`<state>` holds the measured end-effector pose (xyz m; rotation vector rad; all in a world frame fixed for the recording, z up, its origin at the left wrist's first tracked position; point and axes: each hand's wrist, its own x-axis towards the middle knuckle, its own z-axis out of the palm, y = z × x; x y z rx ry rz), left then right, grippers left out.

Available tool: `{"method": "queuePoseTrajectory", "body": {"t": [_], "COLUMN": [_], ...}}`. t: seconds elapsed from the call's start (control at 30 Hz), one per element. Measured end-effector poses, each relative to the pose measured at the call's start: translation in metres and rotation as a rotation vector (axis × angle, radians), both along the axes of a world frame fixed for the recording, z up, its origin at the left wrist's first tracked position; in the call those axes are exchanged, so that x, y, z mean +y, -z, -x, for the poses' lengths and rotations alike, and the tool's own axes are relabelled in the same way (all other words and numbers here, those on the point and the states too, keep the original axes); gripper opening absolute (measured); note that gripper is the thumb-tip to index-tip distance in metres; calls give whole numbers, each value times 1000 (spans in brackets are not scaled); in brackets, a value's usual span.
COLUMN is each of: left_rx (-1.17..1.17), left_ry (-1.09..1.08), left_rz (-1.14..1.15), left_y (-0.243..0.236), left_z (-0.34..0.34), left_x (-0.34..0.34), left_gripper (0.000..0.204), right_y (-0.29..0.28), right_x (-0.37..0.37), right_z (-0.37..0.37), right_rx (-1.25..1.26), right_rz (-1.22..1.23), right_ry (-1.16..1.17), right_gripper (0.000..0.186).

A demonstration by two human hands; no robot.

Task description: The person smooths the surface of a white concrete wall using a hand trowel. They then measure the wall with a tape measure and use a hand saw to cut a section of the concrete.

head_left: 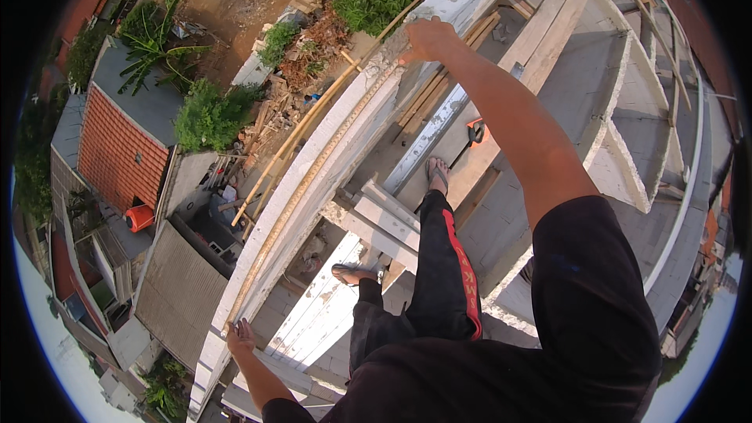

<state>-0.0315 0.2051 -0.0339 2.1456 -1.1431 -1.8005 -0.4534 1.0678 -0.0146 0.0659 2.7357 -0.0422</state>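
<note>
A long, thin tan strip point(313, 174), finely marked along its length, lies on top of the white block wall point(270, 188). It looks like a tape measure blade, though I cannot be sure. At the strip's near end, lower left, my left hand point(241, 337) is closed on it. My right hand point(429, 37) reaches to its far end, fingers closed over it beside a patch of grey mortar point(389, 51) on the wall top. The fingertips of my right hand are partly hidden.
I stand on planks, one sandal on a whitish board point(321, 298). An orange-handled tool point(475, 131) lies by my other foot. Long boards point(548, 23) and white block partitions point(611, 133) are at right. Beyond the wall is a drop, with bamboo poles point(301, 129) and a tiled roof point(125, 149).
</note>
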Motion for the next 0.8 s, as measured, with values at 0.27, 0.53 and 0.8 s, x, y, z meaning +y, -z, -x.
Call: {"method": "queuePoseTrajectory", "body": {"t": [0.27,0.53,0.8], "left_rx": [45,148,169], "left_ry": [79,-35,-55], "left_rz": [182,137,119], "left_y": [-35,-35,-29], "left_z": [47,-9,8], "left_x": [31,46,48], "left_gripper": [41,40,48], "right_y": [58,52,52], "right_x": [51,35,43], "right_z": [9,24,26], "right_rx": [10,-13,-44], "right_rz": [111,111,89], "right_ry": [-146,-263,-207], "right_gripper": [81,89,98]}}
